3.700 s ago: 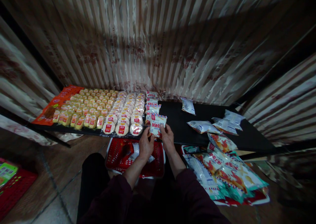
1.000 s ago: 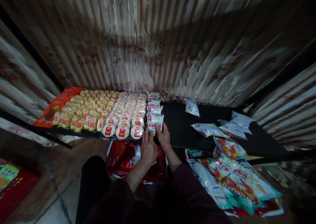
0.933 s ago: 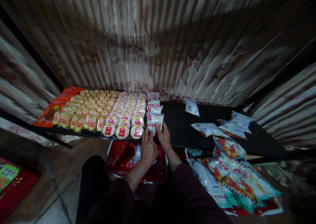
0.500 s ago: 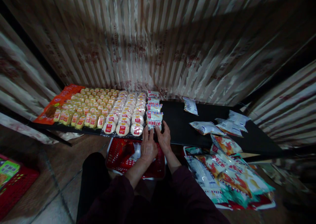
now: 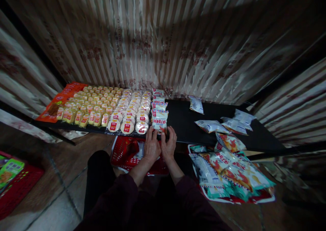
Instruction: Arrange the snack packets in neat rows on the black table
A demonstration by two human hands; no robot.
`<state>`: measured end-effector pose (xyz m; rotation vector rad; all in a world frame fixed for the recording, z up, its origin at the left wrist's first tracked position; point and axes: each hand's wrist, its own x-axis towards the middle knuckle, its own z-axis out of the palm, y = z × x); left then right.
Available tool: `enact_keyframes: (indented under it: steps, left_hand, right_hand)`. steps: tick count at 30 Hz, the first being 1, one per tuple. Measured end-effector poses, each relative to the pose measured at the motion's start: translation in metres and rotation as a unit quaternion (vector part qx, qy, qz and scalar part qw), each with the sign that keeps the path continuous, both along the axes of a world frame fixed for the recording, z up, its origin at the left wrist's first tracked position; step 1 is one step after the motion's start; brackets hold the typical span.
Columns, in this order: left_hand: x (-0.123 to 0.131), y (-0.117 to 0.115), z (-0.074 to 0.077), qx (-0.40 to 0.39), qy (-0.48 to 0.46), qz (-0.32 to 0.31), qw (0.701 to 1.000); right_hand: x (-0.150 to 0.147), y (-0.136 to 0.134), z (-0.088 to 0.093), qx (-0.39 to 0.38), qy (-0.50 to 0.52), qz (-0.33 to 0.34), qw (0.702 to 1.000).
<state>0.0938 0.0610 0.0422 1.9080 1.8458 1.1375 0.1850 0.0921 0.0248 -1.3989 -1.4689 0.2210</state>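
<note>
At shelf edge [image 5: 188, 142], hands [image 5: 152, 149] [image 5: 168, 146], packet [image 5: 160, 120] (roomy rightward)

Mid-frame on my feed, I see a white packet [image 5: 160, 121] with red lettering and a blue-and-red striped edge. The shelf [image 5: 183, 119] is black. Left of centre I get yellow cakes [image 5: 84, 120] and white rounds [image 5: 127, 126] with red labels; far left, an orange bag [image 5: 61, 100]. Cream and brown stripes fill the curtain [image 5: 142, 20] up top; the lower-left basket [image 5: 21, 192] is red.

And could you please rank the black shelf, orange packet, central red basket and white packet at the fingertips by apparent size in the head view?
Largest to smallest:
black shelf
central red basket
orange packet
white packet
</note>
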Motion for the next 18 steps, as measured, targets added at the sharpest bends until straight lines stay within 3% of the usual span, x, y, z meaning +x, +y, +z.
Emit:
enact_keyframes:
  steps: [5, 11, 14, 18]
  left_hand:
    - [-0.004, -0.031, -0.014, 0.018, -0.011, -0.029, 0.999]
    - [-0.006, -0.057, -0.044, -0.056, -0.031, -0.001, 0.998]
    - [-0.010, -0.056, -0.056, -0.174, -0.031, 0.001, 0.984]
    - [-0.019, -0.049, -0.073, -0.354, -0.023, -0.005, 0.935]
  right_hand:
    - [-0.003, -0.042, -0.006, 0.000, 0.005, 0.027, 1.000]
    - [-0.003, -0.069, -0.045, -0.074, 0.011, 0.033, 0.997]
    - [-0.005, -0.069, -0.068, -0.191, -0.005, 0.059, 0.980]
    - [-0.007, -0.064, -0.093, -0.357, -0.058, 0.074, 0.929]
